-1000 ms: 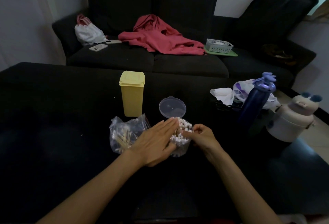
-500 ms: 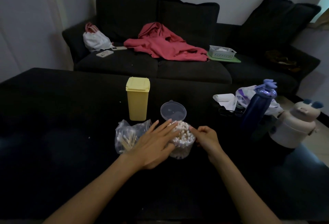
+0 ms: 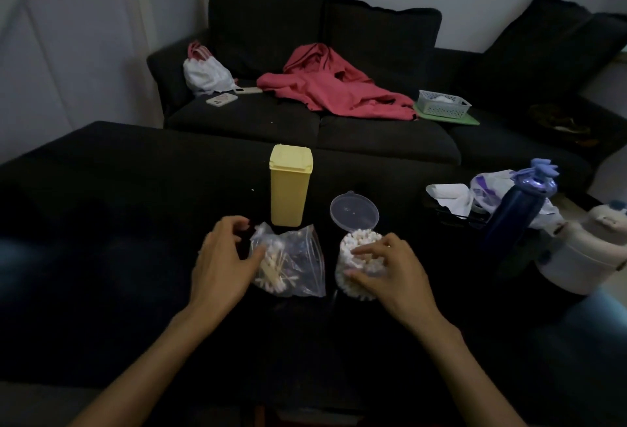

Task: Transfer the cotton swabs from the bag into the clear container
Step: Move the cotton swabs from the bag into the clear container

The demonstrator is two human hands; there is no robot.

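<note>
The left hand (image 3: 220, 260) is way closer to the bag (image 3: 288, 262), curled fingers (image 3: 258, 253) touching its left side, maybe pinching, can't tell for sure. Leftover cotton swabs (image 3: 274, 272) lie slanted inside the bag. The right hand (image 3: 390, 274) cups the packed clear container (image 3: 359, 267) mid-table, fingers curled round it.

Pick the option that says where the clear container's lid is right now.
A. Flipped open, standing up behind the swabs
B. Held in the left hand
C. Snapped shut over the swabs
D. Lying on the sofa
A: the clear lid stands flipped open at the far rim of the clear container, with the packed cotton swabs exposed below it; the right hand rests on the container and the left hand is at the bag.
</note>
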